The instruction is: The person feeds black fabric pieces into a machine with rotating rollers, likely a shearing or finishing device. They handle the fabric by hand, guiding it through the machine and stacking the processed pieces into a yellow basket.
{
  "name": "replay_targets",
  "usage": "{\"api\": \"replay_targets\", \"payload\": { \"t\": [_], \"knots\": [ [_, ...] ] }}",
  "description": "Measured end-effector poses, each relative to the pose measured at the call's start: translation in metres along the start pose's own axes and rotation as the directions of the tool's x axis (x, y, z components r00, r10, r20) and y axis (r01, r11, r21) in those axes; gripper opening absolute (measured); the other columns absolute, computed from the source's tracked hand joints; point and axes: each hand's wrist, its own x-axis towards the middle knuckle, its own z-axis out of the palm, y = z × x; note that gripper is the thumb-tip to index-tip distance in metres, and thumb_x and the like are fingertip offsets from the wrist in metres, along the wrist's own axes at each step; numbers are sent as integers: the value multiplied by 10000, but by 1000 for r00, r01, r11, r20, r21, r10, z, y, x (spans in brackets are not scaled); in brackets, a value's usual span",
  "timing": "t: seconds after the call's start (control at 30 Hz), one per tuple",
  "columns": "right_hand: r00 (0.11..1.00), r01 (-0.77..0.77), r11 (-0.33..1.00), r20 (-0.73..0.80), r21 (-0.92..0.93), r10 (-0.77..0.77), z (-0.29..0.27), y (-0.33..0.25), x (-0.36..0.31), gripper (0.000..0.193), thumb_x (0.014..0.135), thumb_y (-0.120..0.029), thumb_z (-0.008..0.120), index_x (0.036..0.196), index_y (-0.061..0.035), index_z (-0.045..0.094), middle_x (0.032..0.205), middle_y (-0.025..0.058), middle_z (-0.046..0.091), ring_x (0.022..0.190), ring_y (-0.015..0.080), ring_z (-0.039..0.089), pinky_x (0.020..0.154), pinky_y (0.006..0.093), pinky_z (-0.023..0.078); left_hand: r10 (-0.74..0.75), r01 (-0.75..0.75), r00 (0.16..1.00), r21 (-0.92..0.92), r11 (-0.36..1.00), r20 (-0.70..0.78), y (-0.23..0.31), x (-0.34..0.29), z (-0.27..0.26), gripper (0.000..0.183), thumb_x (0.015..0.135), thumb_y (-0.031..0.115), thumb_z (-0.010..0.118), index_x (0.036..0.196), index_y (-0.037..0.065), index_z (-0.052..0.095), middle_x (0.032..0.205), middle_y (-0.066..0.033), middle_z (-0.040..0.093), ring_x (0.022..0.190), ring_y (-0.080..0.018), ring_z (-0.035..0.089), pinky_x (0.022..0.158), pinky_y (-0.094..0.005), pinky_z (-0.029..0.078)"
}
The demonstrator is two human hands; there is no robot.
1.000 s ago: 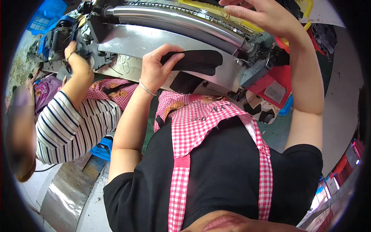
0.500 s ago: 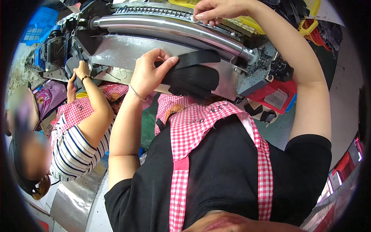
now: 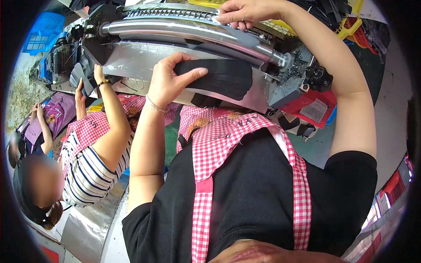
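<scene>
Left hand [image 3: 169, 81] is gripping a stack of flat black pieces [image 3: 226, 79], thumb on top; stack is hovering over the metal plate [image 3: 136, 59]. Right hand [image 3: 245, 13], fingers bending, is hovering near the steel roller [image 3: 188, 33]; any grip, cannot tell.

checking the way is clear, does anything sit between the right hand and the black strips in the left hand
Yes, the metal roller crosses between them in this view: right hand beyond it, black strips in the left hand on the near side.
</scene>
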Motion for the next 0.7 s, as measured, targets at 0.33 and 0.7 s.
{"api": "replay_targets", "payload": {
  "t": [0.33,0.7],
  "knots": [
    [995,-63,978,-65,197,77,2,-4,-1,450,1081,-425,526,1093,1,670,928,46,660,788,114,622,718,297,560,-74,78,996,131,988,-40,2,10,3,317,880,285,830,961,-1,723,773,-57,711,717,-87,640,657,-271,524],
    [991,122,988,40,90,-126,-2,-5,-12,399,938,-344,762,1066,24,676,934,71,731,831,133,672,708,288,516,-3,7,999,-114,993,35,-6,5,6,247,851,166,850,982,4,719,882,-33,724,839,-104,656,777,-264,535]
  ]
}}
